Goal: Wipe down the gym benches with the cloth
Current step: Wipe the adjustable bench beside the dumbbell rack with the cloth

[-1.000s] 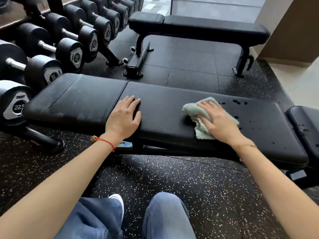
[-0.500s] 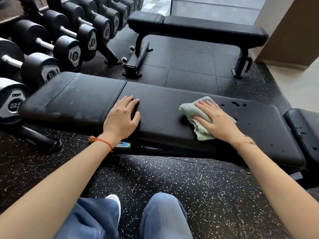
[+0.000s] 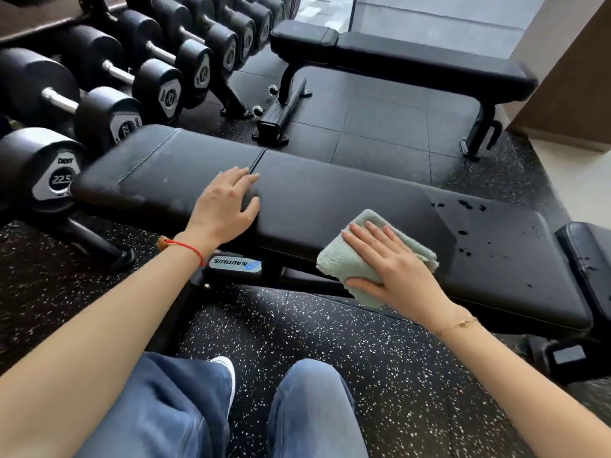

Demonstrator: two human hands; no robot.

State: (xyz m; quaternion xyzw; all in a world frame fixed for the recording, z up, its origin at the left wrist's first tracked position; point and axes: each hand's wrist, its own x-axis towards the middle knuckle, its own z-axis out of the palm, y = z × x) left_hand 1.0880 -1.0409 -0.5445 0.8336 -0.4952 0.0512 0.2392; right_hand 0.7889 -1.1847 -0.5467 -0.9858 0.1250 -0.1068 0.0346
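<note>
Setting: a gym floor of black speckled rubber is lying under everything, with smoother dark tiles farther back.
Dumbbell rack: a rack of dumbbells is running along the far left, the nearest head, marked 22.5, sitting just beside the left end of the near bench.
Near bench: the near bench, a Nautilus by the label under its near edge, is stretching its long axis left to right, angling slightly nearer toward the right end.
Left hand: the left hand is resting flat on the pad at the seam between its two sections, fingers straight and spread, bracing and gripping nothing.
Cloth: the pale green cloth, folded, is lying over the near edge of the pad, right of centre.
Right hand: the right hand is pressing down on the cloth with fingers straight and pointing far-left, the thumb tucking under the cloth's near edge.
Droplets: the spray droplets are sitting unwiped on the right part of the pad.
Progress: the middle is looking matte and clean; the wet right part and the scuffed left section are seemingly waiting.
Far bench: the far bench is standing well apart behind, showing no sign of wiping.
Third pad: another pad at the right edge is also carrying droplets.
</note>
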